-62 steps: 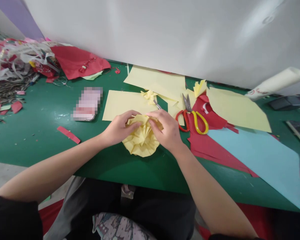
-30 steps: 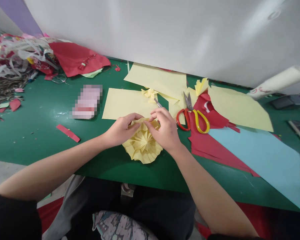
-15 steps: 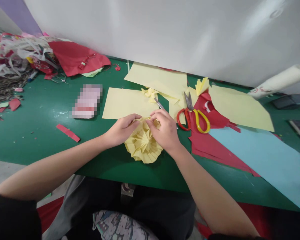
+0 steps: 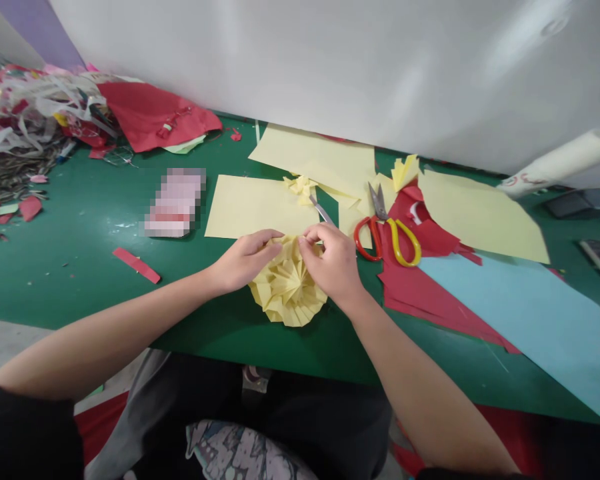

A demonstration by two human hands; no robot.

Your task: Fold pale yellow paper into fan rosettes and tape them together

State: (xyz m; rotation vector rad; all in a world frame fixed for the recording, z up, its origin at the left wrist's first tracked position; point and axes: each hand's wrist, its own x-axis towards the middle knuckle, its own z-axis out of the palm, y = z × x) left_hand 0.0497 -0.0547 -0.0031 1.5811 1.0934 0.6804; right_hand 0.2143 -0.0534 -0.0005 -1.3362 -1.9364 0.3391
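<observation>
Left hand point(image 4: 240, 263) & right hand point(image 4: 333, 263) both pinch the far edge of the rosette point(image 4: 287, 297), fingers closed narrow on its folds, thumbs almost meeting. The rosette is pale yellow paper, pleated, w/ creases running out from the centre and a wavy round rim. It lies on the table point(image 4: 80, 260) near the front edge, directly in front of the person, and its near half is free of the hands.

Just behind the right hand a thin metal tip point(image 4: 323, 212) sticks out; cannot tell which tool it belongs to. Right of it lie the scissors point(image 4: 387, 233), 1 pair, red & yellow handles, blades together, partly on red paper point(image 4: 420, 287).

The table is green and glossy, w/ small paper crumbs. A white wall point(image 4: 330, 60) stands close behind it.

Count:
- 3 big yellow sheets point(image 4: 260, 207)
- 1 blue sheet point(image 4: 525, 313) at right
- 1 red strip point(image 4: 137, 265) at left
- 1 blurred pink item point(image 4: 175, 202)
- 1 white roll point(image 4: 560, 163) far right
- 1 scrap heap point(image 4: 25, 127) far left, w/ 1 red sheet point(image 4: 155, 120) beside it
</observation>
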